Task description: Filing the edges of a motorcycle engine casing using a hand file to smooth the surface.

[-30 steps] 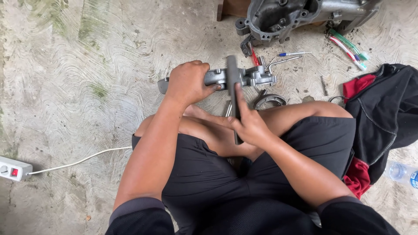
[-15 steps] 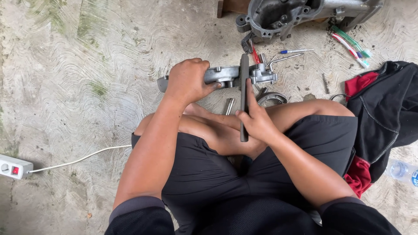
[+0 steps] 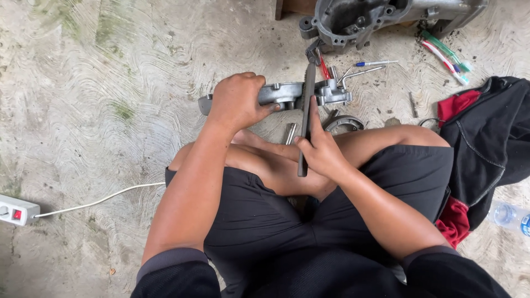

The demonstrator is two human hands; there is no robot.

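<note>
The left hand (image 3: pixel 238 102) is closed over the top of a silver cast-metal part (image 3: pixel 287 94), long and lumpy in shape, fingers wrapped round it and thumb tip pressed against its near face. The part lies crosswise just beyond the person's crossed bare knees, above the concrete floor (image 3: pixel 99 83). At 3 o'clock from the left hand, the right hand (image 3: pixel 323 152) grips a long dark flat metal file (image 3: pixel 306 118), fingers curled about its lower end and forefinger stretched up along the blade. The file stands nearly upright in the view and crosses the cast part near its middle, touching it.

At 12 o'clock from the file, a large grey engine casing (image 3: pixel 364 19) sits on the floor. Toward 1 o'clock lie a blue pen (image 3: pixel 375 63) and a bent steel rod (image 3: pixel 361 72), and farther out, two toothbrushes (image 3: pixel 444 55). At 3 o'clock, a black and red garment (image 3: pixel 491 138) is heaped on the floor. At 8 o'clock, well apart, a white power strip (image 3: pixel 16 209) trails a white cord (image 3: pixel 94 201).
</note>
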